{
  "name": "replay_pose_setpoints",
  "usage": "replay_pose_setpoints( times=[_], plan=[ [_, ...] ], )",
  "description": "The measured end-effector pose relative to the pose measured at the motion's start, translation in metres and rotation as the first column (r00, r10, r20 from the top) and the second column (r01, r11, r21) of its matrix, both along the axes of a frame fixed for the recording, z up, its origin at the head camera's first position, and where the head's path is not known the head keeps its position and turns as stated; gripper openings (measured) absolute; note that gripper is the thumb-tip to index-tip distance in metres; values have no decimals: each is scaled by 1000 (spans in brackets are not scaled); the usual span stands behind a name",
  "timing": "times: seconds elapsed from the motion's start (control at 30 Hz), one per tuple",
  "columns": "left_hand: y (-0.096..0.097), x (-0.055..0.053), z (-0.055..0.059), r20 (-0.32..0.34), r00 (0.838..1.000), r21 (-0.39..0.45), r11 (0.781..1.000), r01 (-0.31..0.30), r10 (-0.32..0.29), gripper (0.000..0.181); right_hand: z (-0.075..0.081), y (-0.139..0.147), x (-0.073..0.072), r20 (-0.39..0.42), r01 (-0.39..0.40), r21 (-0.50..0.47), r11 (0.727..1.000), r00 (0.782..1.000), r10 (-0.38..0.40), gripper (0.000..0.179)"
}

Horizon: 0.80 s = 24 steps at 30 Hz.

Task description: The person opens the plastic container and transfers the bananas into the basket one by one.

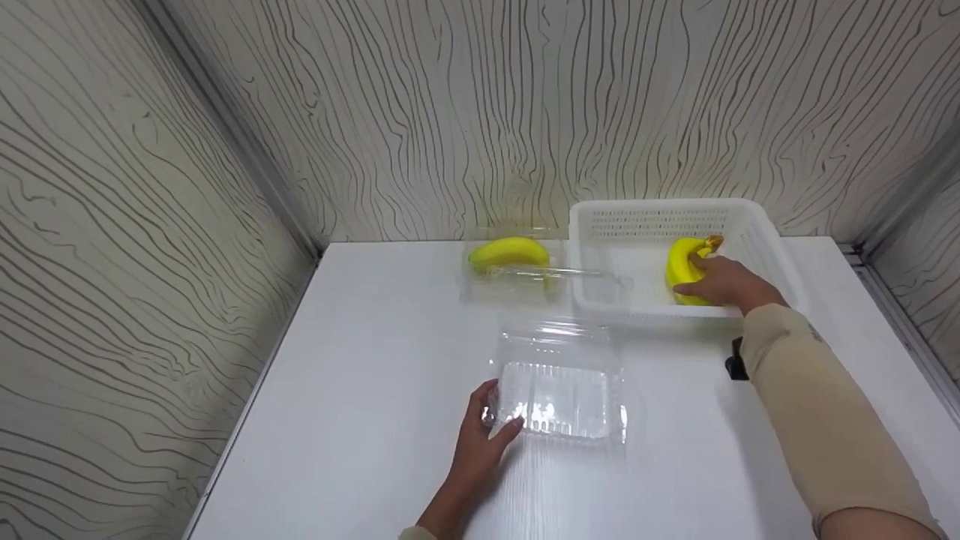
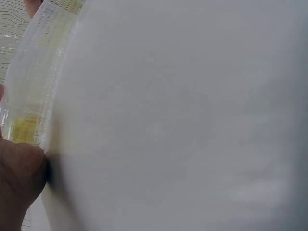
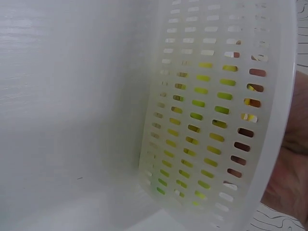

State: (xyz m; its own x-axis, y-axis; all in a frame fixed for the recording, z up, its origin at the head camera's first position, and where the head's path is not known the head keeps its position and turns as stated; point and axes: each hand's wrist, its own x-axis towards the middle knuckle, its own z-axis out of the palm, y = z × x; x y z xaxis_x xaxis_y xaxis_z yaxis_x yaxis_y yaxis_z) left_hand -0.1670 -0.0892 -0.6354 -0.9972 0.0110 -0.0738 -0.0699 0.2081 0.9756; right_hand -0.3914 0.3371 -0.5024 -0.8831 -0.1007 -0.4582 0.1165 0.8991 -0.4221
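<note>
In the head view my left hand (image 1: pixel 478 444) holds the near left edge of an unlidded clear plastic clamshell box (image 1: pixel 562 401), thumb on one side and fingers on the other. The left wrist view shows my thumb (image 2: pixel 21 166) against that clear box (image 2: pixel 36 82). My right hand (image 1: pixel 727 283) reaches into a white plastic basket (image 1: pixel 660 205) and grips a yellow banana bunch (image 1: pixel 681 262) with a brown stem end. Through the slots of the basket wall (image 3: pixel 154 106) in the right wrist view, yellow and green patches show; my right hand (image 3: pixel 284 192) is beyond its rim.
A second clear box (image 1: pixel 476 289) holding a yellow-green banana (image 1: pixel 511 252) stands left of the basket, near the back wall (image 1: pixel 450 112). A small black object (image 1: pixel 737 361) shows beside the right sleeve (image 1: pixel 825 412). Everything rests on a white table (image 1: pixel 360 375).
</note>
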Motion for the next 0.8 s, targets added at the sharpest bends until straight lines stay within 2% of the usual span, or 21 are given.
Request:
replay_pose_setpoints(
  times=[0.23, 0.67, 0.8],
  plan=[
    [0, 1, -1, -12, 1000, -11, 1000, -2, 2, 74, 2, 1, 1, 14, 9, -3, 1000, 1000, -9, 106],
    [-2, 1, -3, -14, 1000, 2, 1000, 2, -2, 75, -2, -2, -5, 6, 30, -10, 999, 1000, -30, 106],
    [2, 2, -2, 16, 1000, -1, 1000, -11, 11, 77, -3, 1, -3, -8, 10, -4, 1000, 1000, -10, 104]
  ],
)
